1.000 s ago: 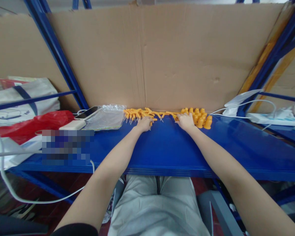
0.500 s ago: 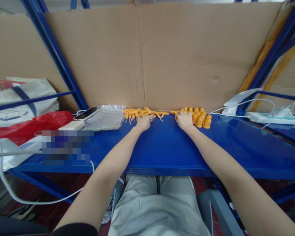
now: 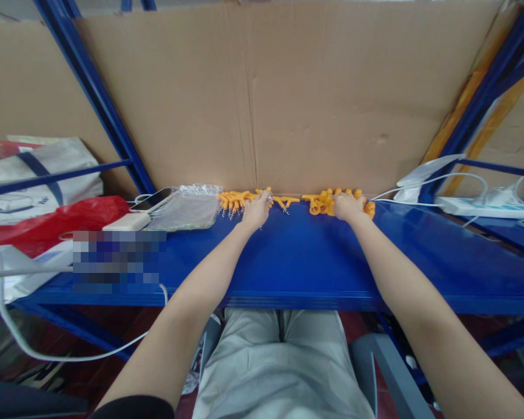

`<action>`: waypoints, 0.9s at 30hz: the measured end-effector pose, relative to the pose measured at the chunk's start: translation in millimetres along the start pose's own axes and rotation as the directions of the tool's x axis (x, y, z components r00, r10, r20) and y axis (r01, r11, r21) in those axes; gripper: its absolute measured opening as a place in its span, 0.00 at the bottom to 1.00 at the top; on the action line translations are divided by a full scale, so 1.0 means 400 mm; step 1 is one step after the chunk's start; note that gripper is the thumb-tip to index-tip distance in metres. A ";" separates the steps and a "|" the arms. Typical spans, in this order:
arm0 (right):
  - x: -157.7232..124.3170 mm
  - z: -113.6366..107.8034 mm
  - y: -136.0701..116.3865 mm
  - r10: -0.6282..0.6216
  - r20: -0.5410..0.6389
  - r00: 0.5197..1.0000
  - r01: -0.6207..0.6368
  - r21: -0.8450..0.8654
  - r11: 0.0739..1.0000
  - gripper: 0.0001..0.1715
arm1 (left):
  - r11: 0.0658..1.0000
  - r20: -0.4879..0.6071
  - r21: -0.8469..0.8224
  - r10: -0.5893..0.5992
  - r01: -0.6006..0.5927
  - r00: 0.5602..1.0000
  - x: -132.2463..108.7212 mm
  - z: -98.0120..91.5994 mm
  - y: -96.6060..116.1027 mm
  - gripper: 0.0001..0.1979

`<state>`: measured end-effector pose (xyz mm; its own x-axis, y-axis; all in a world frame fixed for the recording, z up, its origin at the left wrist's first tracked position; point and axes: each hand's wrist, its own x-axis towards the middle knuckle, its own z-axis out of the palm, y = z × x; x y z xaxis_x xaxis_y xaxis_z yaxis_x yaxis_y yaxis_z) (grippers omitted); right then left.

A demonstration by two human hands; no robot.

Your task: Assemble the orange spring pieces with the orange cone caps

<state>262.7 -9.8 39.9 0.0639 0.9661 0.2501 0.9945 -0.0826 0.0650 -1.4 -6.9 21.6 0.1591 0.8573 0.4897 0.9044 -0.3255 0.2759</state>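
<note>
My left hand (image 3: 257, 212) is closed at the right end of a row of orange corkscrews (image 3: 233, 201) with metal spirals. A bit of orange handle and metal shows at its fingers, and a spiral tip pokes out below. Another corkscrew (image 3: 287, 202) lies just right of that hand. My right hand (image 3: 348, 206) rests with curled fingers over a cluster of orange cup-shaped pieces (image 3: 370, 209); its fingertips are hidden among them. To its left, two orange cups (image 3: 314, 208) lie with round open ends toward me, beside an orange stick-like part (image 3: 308, 198).
A plastic-wrapped flat packet (image 3: 186, 209) and a white box (image 3: 126, 222) lie left of the corkscrews, near a red bag (image 3: 70, 218). Cardboard (image 3: 310, 99) stands behind the blue shelf (image 3: 297, 262). A white power strip (image 3: 475, 208) and cables lie at right.
My right hand has moved right across the orange cups, uncovering two lying on their sides. My left hand has lifted slightly, and a corkscrew spiral now shows beneath it.
</note>
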 end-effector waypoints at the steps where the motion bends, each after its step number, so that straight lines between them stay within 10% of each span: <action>1: 0.002 0.003 0.001 0.000 0.012 1.000 0.000 0.002 1.000 0.31 | 1.000 0.003 0.007 -0.001 0.001 1.000 -0.001 0.000 0.002 0.15; 11: 0.001 -0.011 0.000 0.005 0.020 1.000 -0.005 -0.012 1.000 0.26 | 0.998 0.074 0.050 -0.034 0.030 0.997 0.006 0.014 -0.021 0.13; 27: 0.017 0.022 -0.043 -0.378 0.112 0.919 0.324 0.330 0.886 0.05 | 0.996 0.086 -0.077 -0.039 0.046 0.996 0.032 0.051 -0.061 0.12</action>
<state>246.9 0.5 32.1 -0.3079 0.9464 0.0974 0.9297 0.3210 -0.1805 -13.4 20.2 4.3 0.1569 0.9005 0.4056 0.8774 -0.3156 0.3613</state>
